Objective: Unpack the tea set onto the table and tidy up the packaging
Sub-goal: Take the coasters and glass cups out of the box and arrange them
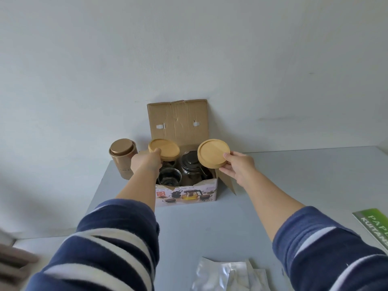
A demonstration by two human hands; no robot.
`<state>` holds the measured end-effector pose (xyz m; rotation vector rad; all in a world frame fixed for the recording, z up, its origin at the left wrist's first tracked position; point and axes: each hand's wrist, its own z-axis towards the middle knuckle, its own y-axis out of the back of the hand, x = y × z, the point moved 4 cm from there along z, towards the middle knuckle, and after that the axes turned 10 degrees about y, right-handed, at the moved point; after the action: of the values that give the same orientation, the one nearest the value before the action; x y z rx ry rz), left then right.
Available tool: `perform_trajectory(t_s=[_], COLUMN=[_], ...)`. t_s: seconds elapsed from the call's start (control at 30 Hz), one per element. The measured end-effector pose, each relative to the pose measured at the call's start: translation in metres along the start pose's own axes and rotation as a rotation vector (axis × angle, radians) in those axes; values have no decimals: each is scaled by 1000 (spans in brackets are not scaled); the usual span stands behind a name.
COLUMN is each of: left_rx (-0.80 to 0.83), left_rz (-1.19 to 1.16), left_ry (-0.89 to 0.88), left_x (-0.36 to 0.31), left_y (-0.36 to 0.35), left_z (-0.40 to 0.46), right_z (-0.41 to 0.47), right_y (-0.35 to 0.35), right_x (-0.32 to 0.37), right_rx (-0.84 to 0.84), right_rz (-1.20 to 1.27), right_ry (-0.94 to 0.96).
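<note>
Each grip holds a coaster (213,153) (tin (123,158) beside box (186,192)).

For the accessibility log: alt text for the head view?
Two hands, left and right, each lift wooden coasters above an open tea set box still holding glassware, on a grey table. A gold tin stands left of it.

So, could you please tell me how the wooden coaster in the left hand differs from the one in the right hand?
The left coaster lies nearly flat over the box, while the right coaster is tilted up, its recessed face toward the camera. The left hand grips its coaster at the near edge; the right hand pinches its coaster at the right edge. Both are round, pale wood, with a raised rim.
</note>
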<state>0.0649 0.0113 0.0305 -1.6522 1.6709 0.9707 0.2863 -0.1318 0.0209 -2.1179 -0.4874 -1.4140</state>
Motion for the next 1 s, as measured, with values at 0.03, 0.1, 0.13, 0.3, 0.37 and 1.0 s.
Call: perform_trajectory(t_s=[0.03, 0.1, 0.13, 0.3, 0.37, 1.0], left_rx=[1, 3, 12, 37, 74, 1], left_rz=[15, 40, 57, 18, -41, 66], left_ry=[-20, -46, -59, -74, -42, 110], left_x=[-2, -3, -3, 2, 12, 154], left_y=[-7, -24, -35, -103, -140, -384], left_z=[-7, -22, -29, -66, -79, -62], right_z=[3, 12, 18, 51, 64, 237], right_y=[6, 20, 29, 87, 120, 321], right_x=[6, 20, 26, 57, 63, 36], right_rx=[4, 13, 14, -14, -38, -314], right_rz=[4, 13, 13, -17, -30, -147], right_ry=[7, 23, 33, 38, 4, -130])
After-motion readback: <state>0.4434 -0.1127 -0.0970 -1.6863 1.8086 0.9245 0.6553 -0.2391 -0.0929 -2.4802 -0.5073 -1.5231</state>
